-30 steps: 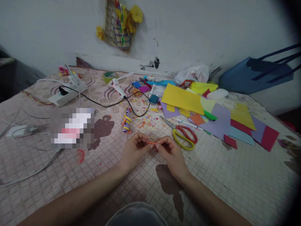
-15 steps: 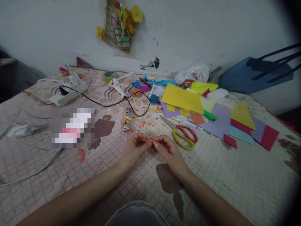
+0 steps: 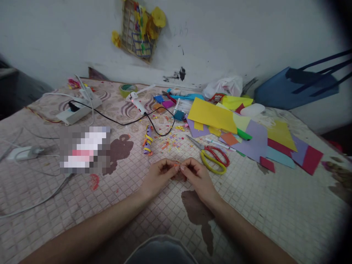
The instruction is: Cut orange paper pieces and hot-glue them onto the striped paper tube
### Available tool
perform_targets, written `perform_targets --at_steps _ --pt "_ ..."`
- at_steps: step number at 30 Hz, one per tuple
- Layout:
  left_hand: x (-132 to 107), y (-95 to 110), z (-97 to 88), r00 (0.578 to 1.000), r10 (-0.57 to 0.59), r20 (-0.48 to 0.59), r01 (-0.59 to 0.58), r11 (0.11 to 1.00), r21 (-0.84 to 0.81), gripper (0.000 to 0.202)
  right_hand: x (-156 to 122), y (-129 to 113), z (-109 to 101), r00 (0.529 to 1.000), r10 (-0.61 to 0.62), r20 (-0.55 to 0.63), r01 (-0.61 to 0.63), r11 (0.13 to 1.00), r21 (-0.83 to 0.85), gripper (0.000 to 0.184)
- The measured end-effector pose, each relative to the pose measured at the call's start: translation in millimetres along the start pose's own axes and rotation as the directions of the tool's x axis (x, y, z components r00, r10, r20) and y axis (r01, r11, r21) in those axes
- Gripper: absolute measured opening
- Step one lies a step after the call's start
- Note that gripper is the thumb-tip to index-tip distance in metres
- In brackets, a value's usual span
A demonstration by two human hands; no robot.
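The orange strip [image 3: 177,165] is a small piece of paper held just above the bed [image 3: 275,220], centre of view. The left hand [image 3: 158,178] pinches its 9 o'clock end and the right hand [image 3: 199,179] pinches its 3 o'clock end. The fingertips of both hands are closed on it and almost meet.

Open room: from 4 through 8 o'clock the bed cover carries only a dark stain [image 3: 198,212] at 5 o'clock and the two forearms. Its near edge is out of view.

Obstructions:
- 3 o'clock: scissors [image 3: 214,159] with red and yellow handles, near the right hand but not touching it.
- 12 o'clock: paper scraps [image 3: 172,141], scattered.
- 10 o'clock: a purple and yellow paper coil [image 3: 147,141], lying flat.
- 11 to 12 o'clock, further off: a looping black cable [image 3: 132,121], which runs to a white glue gun [image 3: 136,102].
- 10 o'clock, far: a power strip [image 3: 78,110] with white leads.
- 1 to 3 o'clock: overlapping coloured sheets [image 3: 275,146] with a large yellow sheet [image 3: 213,115] on top; a pen [image 3: 221,144] lies at their near edge.

The wall [image 3: 247,36] closes the far side at 12 o'clock. A blue bag [image 3: 302,86] leans on it at 2 o'clock.
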State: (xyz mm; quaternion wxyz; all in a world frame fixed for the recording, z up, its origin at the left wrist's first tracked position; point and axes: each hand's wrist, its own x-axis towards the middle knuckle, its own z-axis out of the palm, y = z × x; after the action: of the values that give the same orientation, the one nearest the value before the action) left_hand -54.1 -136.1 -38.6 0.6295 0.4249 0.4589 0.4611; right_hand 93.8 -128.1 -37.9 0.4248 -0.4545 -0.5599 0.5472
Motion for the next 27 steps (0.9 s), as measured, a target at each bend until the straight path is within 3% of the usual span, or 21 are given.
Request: perform_targets --at_steps 9,19,27 --pt "0.5 3.4 -0.2 1.000 -0.017 -0.022 0.017 1.000 -0.014 0.023 2.5 3.4 -3.6 0.995 0.047 0.091 -0.059 0.989 0.135 0.030" --pt "-1.0 3.9 -1.6 0.999 -0.019 0.045 0.016 0.997 0.079 0.024 0.0 1.7 -1.6 0.999 -0.027 0.046 0.028 0.999 -0.023 0.022" --pt "1.1 8.0 -9.0 0.988 0.008 0.156 -0.032 0.988 0.153 0.025 1.9 1.6 -5.4 0.990 -0.001 0.138 0.009 0.998 -0.055 0.022"
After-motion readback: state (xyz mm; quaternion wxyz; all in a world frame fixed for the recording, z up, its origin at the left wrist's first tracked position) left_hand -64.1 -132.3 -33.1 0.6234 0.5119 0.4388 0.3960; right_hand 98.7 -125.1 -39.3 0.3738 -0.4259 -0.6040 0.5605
